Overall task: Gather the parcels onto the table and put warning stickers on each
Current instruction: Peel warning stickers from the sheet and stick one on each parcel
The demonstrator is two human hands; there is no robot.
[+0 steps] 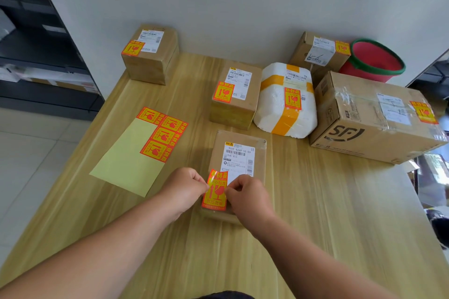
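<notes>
Left hand point(187, 187) and right hand point(247, 194) pinch a fragile sticker point(215, 192) over the last flat parcel point(260, 165); five parcels point(233, 104) beyond are already stickered.

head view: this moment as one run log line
grip: left hand, right hand pinch warning sticker | over: flat parcel, near end | others: five parcels stickered | sheet: four stickers

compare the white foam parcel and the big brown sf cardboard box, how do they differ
The white foam parcel has rounded corners and orange tape bands; the brown SF cardboard box is sharp-edged with clear tape. The cardboard box looks clearly larger than the foam parcel. The foam parcel's warning sticker sits mid-top; the cardboard box's warning sticker is near its right end. Both rest on the wooden table, already stickered.
</notes>
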